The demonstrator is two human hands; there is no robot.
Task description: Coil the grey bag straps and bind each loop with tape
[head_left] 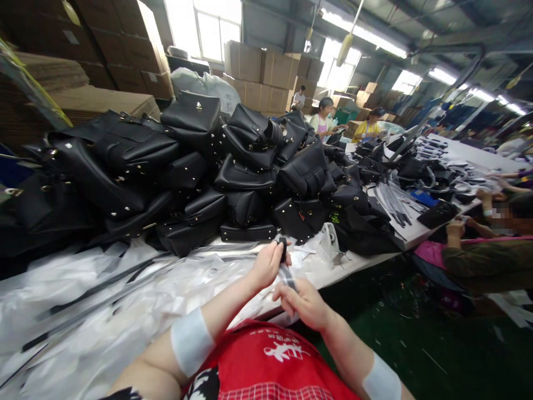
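Note:
In front of my red apron, my left hand is closed round the black end of a strap. Below that end the strap looks greyish and blurred, as if wrapped in thin clear film. My right hand has curled fingers at this lower part and grips it, though motion softens the detail. Just beyond my hands, black handbags lie on the white table. To the right of the hands stands a white holder-like object.
A high heap of black handbags fills the table's far side. Crumpled white plastic sheets cover the near left. Grey strips lie farther right. A co-worker sits at the right; other people work behind the heap. Cardboard boxes stand behind.

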